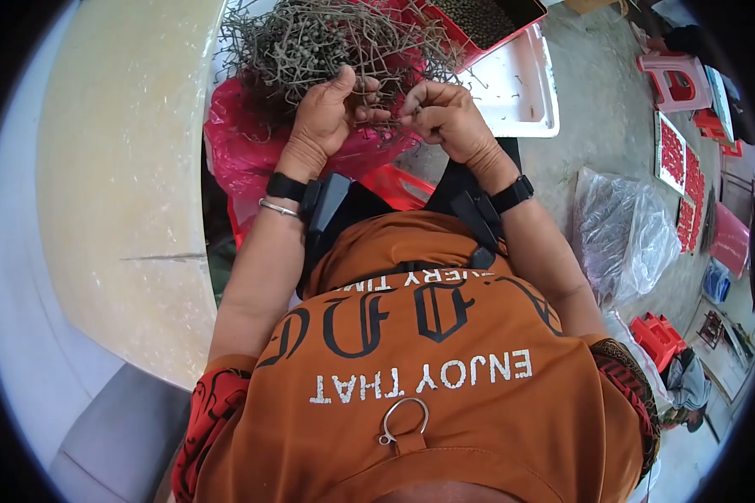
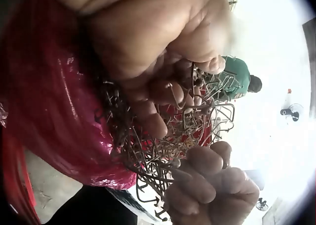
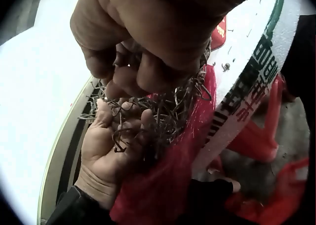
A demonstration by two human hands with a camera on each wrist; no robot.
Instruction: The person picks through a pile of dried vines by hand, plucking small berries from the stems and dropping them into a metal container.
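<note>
A tangled heap of dry, thin, crooked twigs with small round knobs [image 1: 310, 38] lies on a pink plastic bag [image 1: 231, 126] before the person. The left hand [image 1: 329, 117] is at the heap's near edge, palm up, its thumb and bent fingers holding a twig [image 2: 192, 79]. Close by on the right, the right hand [image 1: 451, 121] pinches the end of a twig between thumb and curled fingers. Its fingertips stand just apart from the left ones in the head view. From the right wrist, the left hand [image 3: 106, 151] shows beneath, with twigs across its fingers.
A red box [image 1: 520, 17] of small dark round pieces stands in a white foam box [image 1: 549, 113]. A pale tabletop [image 1: 117, 168] fills the left side. On the floor at right are a clear plastic bag [image 1: 621, 235], a pink stool [image 1: 675, 84] and trays of red pieces [image 1: 671, 151].
</note>
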